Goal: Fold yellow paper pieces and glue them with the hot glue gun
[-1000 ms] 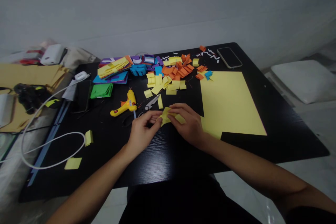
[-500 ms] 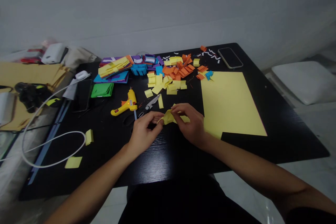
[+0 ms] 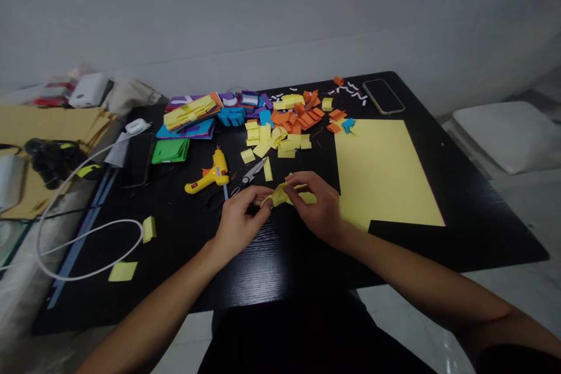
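Head: yellow scrap point(image 3: 280, 194) in same place

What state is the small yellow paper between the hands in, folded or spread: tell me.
Folded: the yellow paper bunches in raised creases between left hand and right hand, pinched by both.

A black desk point(image 3: 473, 204) carries a large yellow paper sheet point(image 3: 381, 172) at right, with a smartphone point(image 3: 383, 96) beyond it. Folded yellow and orange paper pieces point(image 3: 287, 128) lie heaped mid-desk, beside stacked coloured paper point(image 3: 190, 117). A yellow glue gun point(image 3: 209, 175) rests just beside scissors point(image 3: 253, 173). A white cable point(image 3: 87, 245) loops at left.
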Demonstrator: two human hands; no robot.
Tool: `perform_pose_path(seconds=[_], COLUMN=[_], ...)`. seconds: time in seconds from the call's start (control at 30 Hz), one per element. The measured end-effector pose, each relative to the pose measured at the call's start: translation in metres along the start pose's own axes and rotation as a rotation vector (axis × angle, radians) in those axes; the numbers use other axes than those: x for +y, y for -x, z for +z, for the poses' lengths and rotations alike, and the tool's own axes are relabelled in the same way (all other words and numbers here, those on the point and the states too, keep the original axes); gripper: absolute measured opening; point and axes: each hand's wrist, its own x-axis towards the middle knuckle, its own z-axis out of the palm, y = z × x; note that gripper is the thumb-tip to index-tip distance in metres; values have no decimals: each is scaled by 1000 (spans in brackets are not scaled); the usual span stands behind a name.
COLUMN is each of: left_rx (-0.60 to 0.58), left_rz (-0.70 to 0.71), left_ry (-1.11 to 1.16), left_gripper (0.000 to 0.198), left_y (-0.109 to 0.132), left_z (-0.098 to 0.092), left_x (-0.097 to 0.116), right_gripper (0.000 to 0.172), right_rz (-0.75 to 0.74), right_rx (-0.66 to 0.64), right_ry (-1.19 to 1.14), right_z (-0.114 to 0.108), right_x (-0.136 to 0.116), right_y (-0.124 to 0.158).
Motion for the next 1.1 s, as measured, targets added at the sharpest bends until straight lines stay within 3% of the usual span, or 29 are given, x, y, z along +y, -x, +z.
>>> perform_pose_path(seconds=[0.63,0.97,1.1], left_rx=[6,22,18], left_rz=[34,63,37], left_ry=[-29,-42,-10], left_gripper=[14,13,14], left_y=[0,0,0], left_z=[1,0,1], left_x=[0,0,-1], right_gripper=[10,4,5], right_rz=[-32,-49,-37], right_rx=[-25,-169,-170], right_ry=[25,75,87], right_z=[0,-2,0], right_x=[3,3,6], right_y=[0,0,1])
